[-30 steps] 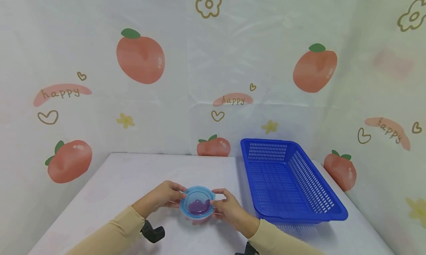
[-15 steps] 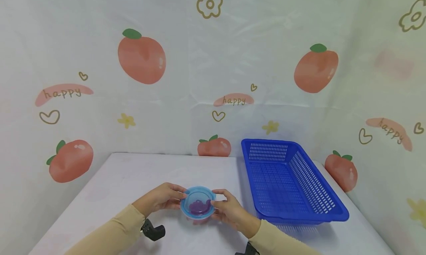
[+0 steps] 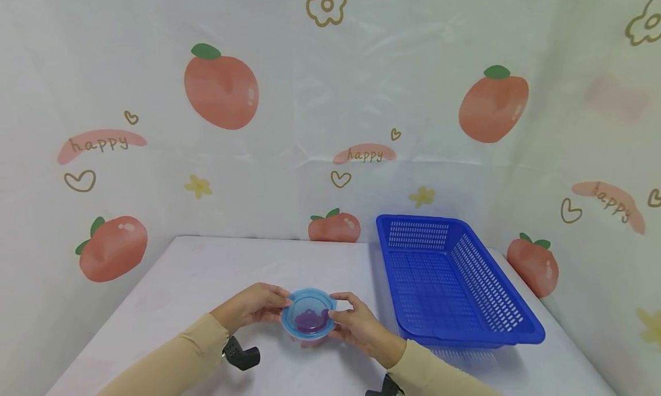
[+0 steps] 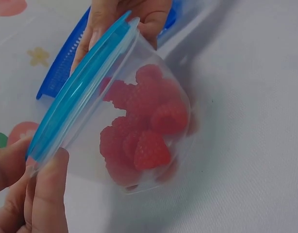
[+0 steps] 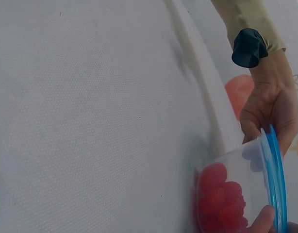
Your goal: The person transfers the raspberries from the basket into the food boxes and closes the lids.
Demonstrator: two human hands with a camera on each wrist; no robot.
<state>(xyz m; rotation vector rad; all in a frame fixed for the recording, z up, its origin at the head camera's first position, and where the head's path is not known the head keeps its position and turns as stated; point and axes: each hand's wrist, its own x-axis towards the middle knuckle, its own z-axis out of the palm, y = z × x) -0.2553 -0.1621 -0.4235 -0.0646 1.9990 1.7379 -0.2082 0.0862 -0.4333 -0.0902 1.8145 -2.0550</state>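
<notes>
Between both hands is a round clear plastic container with raspberries inside. Its translucent blue lid sits on the rim. In the head view, my left hand grips the left edge, thumb on the lid and fingers beneath the rim. My right hand pinches the right edge in much the same way. The left wrist view shows the lid lying along the rim; whether it is fully sealed I cannot tell. The right wrist view shows the container's side and the blue lid edge.
A blue slotted plastic basket stands on the white table, to the right of the container. Behind the table hangs a white cloth printed with fruit. Small black wrist cameras sit below the sleeves.
Both hands keep their hold on the container at its edges. The whole head view has shifted slightly; otherwise hardly anything differs.
</notes>
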